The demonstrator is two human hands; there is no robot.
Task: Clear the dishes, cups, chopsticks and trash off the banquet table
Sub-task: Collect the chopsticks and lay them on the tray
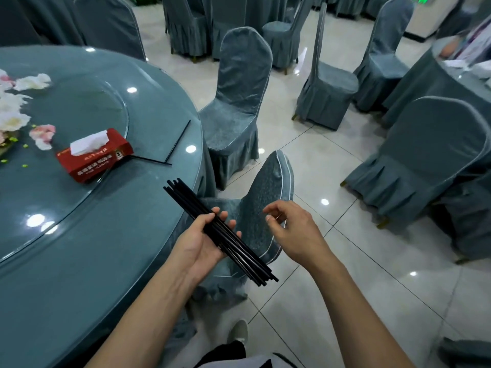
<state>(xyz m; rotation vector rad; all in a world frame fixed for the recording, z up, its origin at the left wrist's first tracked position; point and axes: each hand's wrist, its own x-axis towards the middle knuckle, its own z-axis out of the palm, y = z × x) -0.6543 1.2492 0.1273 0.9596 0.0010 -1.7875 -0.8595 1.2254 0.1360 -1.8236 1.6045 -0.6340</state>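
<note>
Beside table [79, 261] edge, above chair [265, 208]: left hand [202, 243] grip wrapped round bundle of black chopsticks [220, 232], held off table. Right hand [292, 232] near bundle, apart, fingers loosely curled, holding nothing. Two loose chopsticks [170, 150] on table beside red tissue box [95, 155].

light: bright, even, overhead | glare: spots on table [111, 235], floor [332, 208] | edges: wide-angle bowing, soft
</note>
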